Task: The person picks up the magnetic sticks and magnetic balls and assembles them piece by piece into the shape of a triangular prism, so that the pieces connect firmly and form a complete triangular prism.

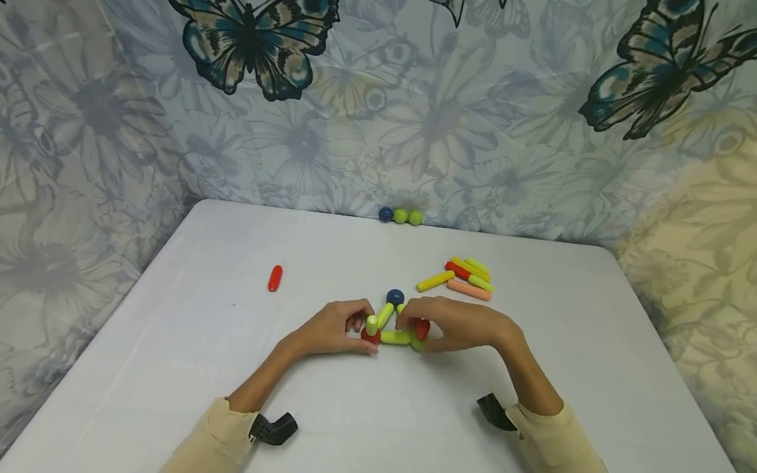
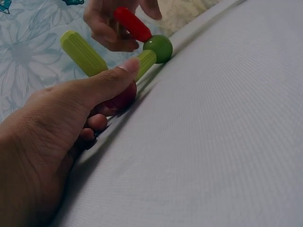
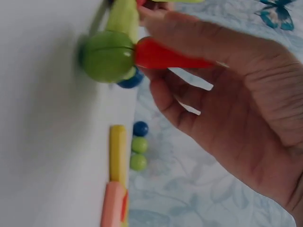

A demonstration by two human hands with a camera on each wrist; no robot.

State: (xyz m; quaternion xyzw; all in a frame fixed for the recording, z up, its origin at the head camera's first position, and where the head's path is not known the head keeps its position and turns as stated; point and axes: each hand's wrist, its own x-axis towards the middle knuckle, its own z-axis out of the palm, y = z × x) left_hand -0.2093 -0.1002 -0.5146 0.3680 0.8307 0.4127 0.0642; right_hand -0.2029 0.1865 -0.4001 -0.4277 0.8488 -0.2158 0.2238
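A short red rounded stick (image 1: 275, 278) is set apart on the white tabletop (image 1: 148, 341). By the left hand (image 1: 326, 328), a glossy red ball (image 1: 370, 337) is pinched between thumb and curled fingers. From that ball a ribbed lime-green stick (image 1: 371, 325) is raised upright, while a slanting lime stick (image 1: 385, 316) is directed to a dark blue ball (image 1: 395, 297) farther back. A row of one blue and two lime balls (image 1: 400, 216) is seen near the far edge. The red ball is joined by a level lime stick (image 1: 395, 337) to a glossy green ball (image 3: 106, 59), into which an upright red stick (image 2: 132, 24) is fitted. Around this stick the right hand (image 1: 464, 322) is held with its fingers loosely curved and its thumb spread away; whether the stick is touched cannot be told. Just behind the right hand, a loose cluster of yellow, red, lime and salmon sticks (image 1: 469, 290) is laid out, some of them touching.
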